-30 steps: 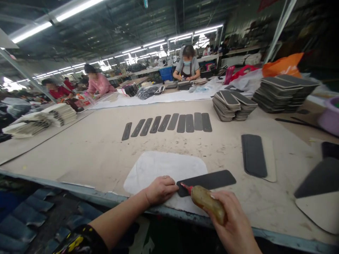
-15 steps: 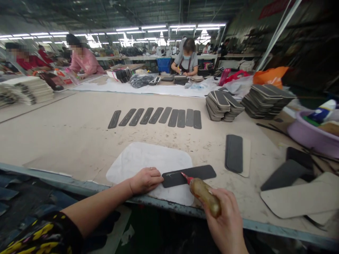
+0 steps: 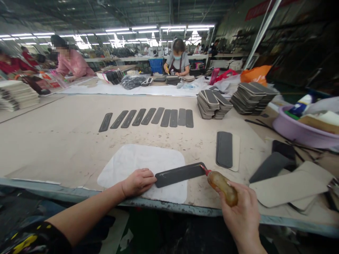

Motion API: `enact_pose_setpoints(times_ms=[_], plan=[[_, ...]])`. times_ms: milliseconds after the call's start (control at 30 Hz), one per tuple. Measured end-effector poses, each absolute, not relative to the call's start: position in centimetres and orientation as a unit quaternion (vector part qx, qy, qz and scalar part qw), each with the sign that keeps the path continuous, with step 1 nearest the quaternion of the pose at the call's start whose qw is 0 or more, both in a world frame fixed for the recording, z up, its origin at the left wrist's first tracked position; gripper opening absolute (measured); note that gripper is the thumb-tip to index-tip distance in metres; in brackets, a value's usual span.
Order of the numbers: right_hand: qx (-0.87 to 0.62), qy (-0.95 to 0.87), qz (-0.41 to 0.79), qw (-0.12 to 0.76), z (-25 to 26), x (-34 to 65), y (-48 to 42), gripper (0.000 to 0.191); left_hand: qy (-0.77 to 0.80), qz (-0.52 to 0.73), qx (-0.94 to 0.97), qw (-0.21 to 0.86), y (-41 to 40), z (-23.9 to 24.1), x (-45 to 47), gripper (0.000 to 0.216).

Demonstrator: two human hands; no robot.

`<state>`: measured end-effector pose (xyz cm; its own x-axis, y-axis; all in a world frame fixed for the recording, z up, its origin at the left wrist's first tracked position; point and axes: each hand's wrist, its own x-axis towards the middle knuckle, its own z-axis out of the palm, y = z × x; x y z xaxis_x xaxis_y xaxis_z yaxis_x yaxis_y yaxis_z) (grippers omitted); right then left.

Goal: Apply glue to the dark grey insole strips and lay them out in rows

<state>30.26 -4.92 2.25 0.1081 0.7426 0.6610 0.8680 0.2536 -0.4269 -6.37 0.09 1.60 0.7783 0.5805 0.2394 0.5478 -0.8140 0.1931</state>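
Where the left hand (image 3: 139,181) rests: at the near-left end of a dark strip (image 3: 180,176), fingers half curled and close together, fingertips touching that end; I cannot tell whether they pinch it.
Right hand (image 3: 242,208): fingers wrapped around an amber bottle (image 3: 222,188), tilted, its red nozzle (image 3: 206,169) down at the strip's far-right corner.
Dark strip: flat and slanted in front of the person, mostly on a white sheet (image 3: 143,157), its right end over the table covering (image 3: 66,141); a thin line runs along its upper edge.
Row of strips (image 3: 158,115): ten dark ones laid out beyond the sheet.
To the right: a dark piece (image 3: 224,150) overlapping a pale one (image 3: 236,155), then a lilac basin (image 3: 299,130).
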Motion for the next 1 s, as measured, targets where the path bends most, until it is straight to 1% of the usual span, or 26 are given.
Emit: enact_pose_setpoints(times_ms=[133,233,433,633,833,1000], plan=[[-0.607,-0.663,-0.084,0.429,2.1,30.3,-5.1,0.031,0.299,0.158,0.940,0.054,0.0,1.7,-6.3,0.018],[-0.600,-0.669,-0.070,0.433,2.5,29.5,-5.4,0.031,0.303,0.155,0.939,0.048,0.0,1.6,-6.3,0.018],[-0.557,-0.700,0.041,0.445,3.4,26.0,-6.4,0.028,0.300,0.151,0.941,0.045,0.0,1.6,-6.2,0.019],[-0.527,-0.720,0.127,0.433,3.9,21.8,-7.1,0.026,0.296,0.149,0.942,0.046,0.0,1.6,-6.3,0.021],[-0.514,-0.718,0.131,0.451,3.8,21.4,-6.8,0.027,0.291,0.156,0.943,0.030,0.0,1.2,-6.5,0.019],[-0.495,-0.728,0.164,0.445,3.8,21.0,-6.5,0.025,0.298,0.158,0.941,0.023,0.0,1.2,-6.4,0.020]])
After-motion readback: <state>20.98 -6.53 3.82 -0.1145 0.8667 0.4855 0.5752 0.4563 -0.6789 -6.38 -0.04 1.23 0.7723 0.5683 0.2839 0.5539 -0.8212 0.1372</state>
